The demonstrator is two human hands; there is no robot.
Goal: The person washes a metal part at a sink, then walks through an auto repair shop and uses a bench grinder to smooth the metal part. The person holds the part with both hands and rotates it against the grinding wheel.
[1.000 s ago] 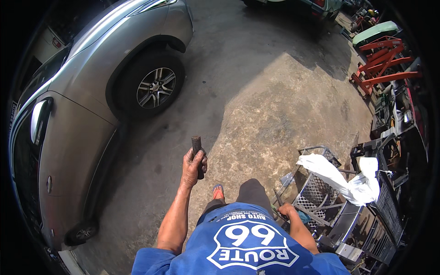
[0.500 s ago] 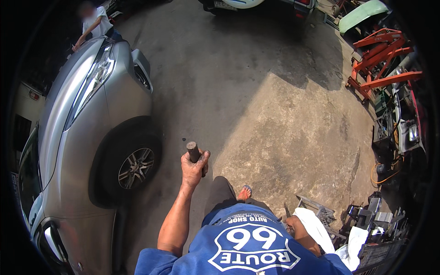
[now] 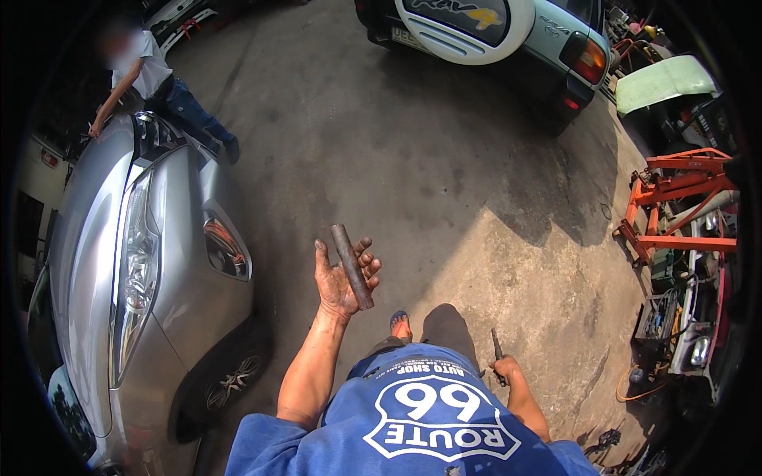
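Loosely across left hand (image 3: pixel 338 287), dark rod (image 3: pixel 352 266)

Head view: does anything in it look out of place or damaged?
Two things look slightly odd. An orange cord lies loosely curled on the floor near the right edge, which looks untidy. The dark rod rests across the open left hand, not firmly gripped, so its hold looks loose.

Car workshop: vehicles (image 3: pixel 182 317), loose parts (image 3: pixel 665 82)

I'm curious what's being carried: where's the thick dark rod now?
In the head view, the thick dark rod lies left of centre, across the person's open left hand, right of the silver car.
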